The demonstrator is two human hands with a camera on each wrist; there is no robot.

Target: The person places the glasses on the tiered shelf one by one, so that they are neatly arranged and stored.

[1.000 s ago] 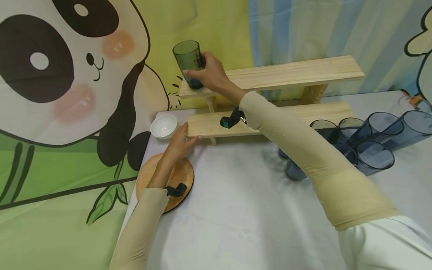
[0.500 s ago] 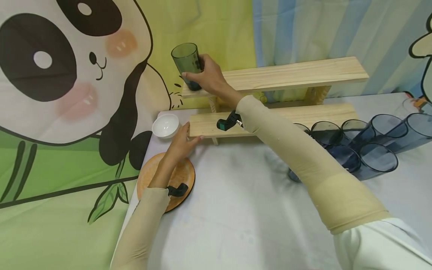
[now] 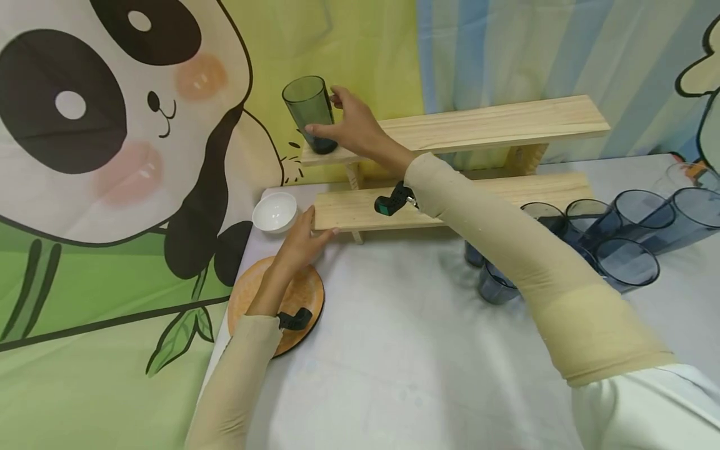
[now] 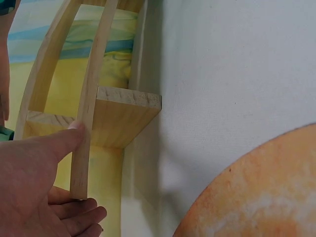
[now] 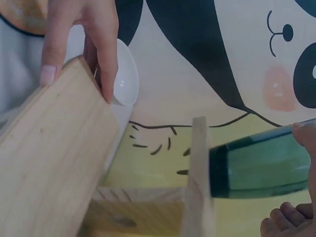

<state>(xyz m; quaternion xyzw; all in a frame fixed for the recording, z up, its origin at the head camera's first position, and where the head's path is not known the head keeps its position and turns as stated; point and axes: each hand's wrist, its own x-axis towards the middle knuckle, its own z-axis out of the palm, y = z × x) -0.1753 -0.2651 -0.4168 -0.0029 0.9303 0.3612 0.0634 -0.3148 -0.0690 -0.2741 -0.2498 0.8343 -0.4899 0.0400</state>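
A green-tinted drinking glass (image 3: 308, 112) stands at the left end of the upper board (image 3: 489, 125) of a two-tier wooden shelf. In the right wrist view, the base of the glass (image 5: 266, 165) is right at that board. My right hand (image 3: 360, 128) is around its right side, thumb against the glass and the other fingers spread away from it. My left hand (image 3: 295, 247) grips the left end of the lower board (image 3: 360, 209). In the left wrist view, the thumb of the left hand (image 4: 29, 173) lies on the board's edge and its fingers curl past the end.
A white bowl (image 3: 274, 212) sits just left of the shelf. An orange-brown round plate (image 3: 306, 294) lies under the left forearm. Several blue-tinted glasses (image 3: 627, 262) are grouped on the right of the white-covered table (image 3: 394, 350), partly behind the right arm.
The glass has come down slightly onto the upper board. My right fingers have loosened and spread off its side, while the left hand keeps its grip on the shelf.
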